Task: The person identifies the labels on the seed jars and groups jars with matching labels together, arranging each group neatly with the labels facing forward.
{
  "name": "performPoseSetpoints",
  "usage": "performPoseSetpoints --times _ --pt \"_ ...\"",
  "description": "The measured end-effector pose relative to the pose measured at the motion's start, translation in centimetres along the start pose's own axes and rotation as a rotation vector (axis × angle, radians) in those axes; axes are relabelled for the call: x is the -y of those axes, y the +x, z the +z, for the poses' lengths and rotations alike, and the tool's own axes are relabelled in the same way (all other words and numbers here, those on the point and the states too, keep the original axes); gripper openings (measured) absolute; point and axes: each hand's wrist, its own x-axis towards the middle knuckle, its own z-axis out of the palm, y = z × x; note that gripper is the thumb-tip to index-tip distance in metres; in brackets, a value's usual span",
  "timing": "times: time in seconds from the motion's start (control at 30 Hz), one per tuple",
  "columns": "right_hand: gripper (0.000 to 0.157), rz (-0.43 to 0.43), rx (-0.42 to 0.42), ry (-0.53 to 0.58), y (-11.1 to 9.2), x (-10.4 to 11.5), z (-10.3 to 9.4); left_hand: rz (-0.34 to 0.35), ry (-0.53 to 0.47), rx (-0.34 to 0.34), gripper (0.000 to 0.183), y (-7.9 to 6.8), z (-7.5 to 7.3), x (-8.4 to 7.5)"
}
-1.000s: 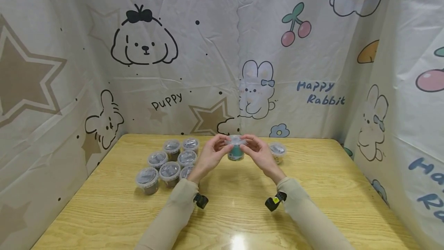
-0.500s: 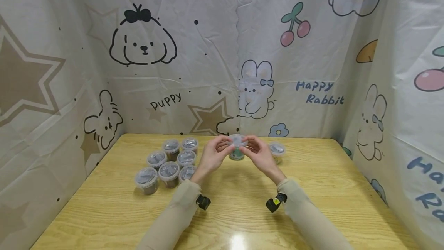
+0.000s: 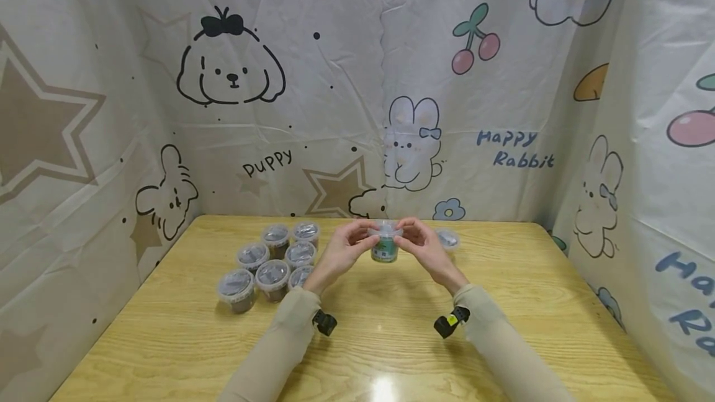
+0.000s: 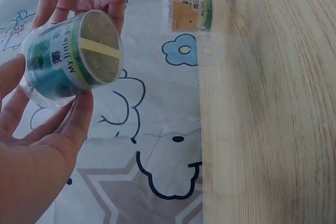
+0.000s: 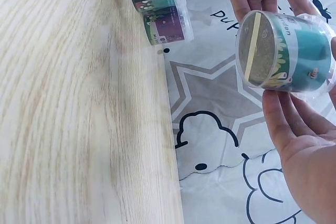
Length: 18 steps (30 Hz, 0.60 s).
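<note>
1. Between both hands, held off the table (image 3: 380,352) nr its far edge: a clear plastic tub (image 3: 385,249), approx. upright in head view.
2. Tub's look: round, see-thru walls, wide clear collar at top. Teal/green wrap label w/ printed lettering plus a small dark-and-white square. Thru the base, wrist cams show grey-brown contents and a pale yellow strip (image 4: 100,47) running straight across.
3. L hand (image 3: 343,250): fingers & thumb curved, gripping tub's side up by the collar.
4. R hand (image 3: 424,248): same hold, opp. side, fingers & thumb bent around the upper part.
5. Nearby: a lidded tub w/ orange label (image 4: 190,11) stands on table, R of the held one, apart from it. Group of seven lidded tubs (image 3: 273,275) to the L, close together.
6. Hidden: fingers cover parts of the collar & label. R hand blocks most of the orange-label tub in head view; L forearm overlaps one tub of the group.
7. Cut off: group runs out of R wrist pic at top; held tub's collar is clipped at that pic's R edge.
8. Hard to read: label text only legible in bits; tub's top is glary & small, seems to have a clear lid, can't be sure.
</note>
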Motion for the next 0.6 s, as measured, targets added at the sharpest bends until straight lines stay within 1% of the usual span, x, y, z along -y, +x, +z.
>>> performPoseSetpoints --times 0.07,0.17,0.33,0.43,0.5,0.6 --pt "0.026 -0.001 0.008 0.009 0.0 -0.2 -0.1 0.003 0.007 -0.001 0.027 -0.2 0.1 -0.9" --pt "0.029 0.004 -0.003 -0.005 0.1 -0.4 -0.1 0.002 0.036 -0.040 0.026 -0.4 0.4 -1.7" --pt "0.033 -0.015 -0.044 -0.043 0.0 -0.5 0.2 0.014 0.056 -0.121 0.024 -0.4 1.0 -1.6" --pt "0.034 -0.043 -0.064 -0.054 0.0 -0.4 0.3 0.032 0.062 -0.151 0.024 -0.3 1.4 -1.7" --pt "0.034 -0.053 -0.077 -0.062 0.0 -0.4 0.4 0.044 0.070 -0.160 0.024 -0.2 1.6 -1.9" --pt "0.032 -0.066 -0.093 -0.069 -0.1 -0.4 0.2 0.048 0.068 -0.150 0.026 -0.1 1.8 -1.9"
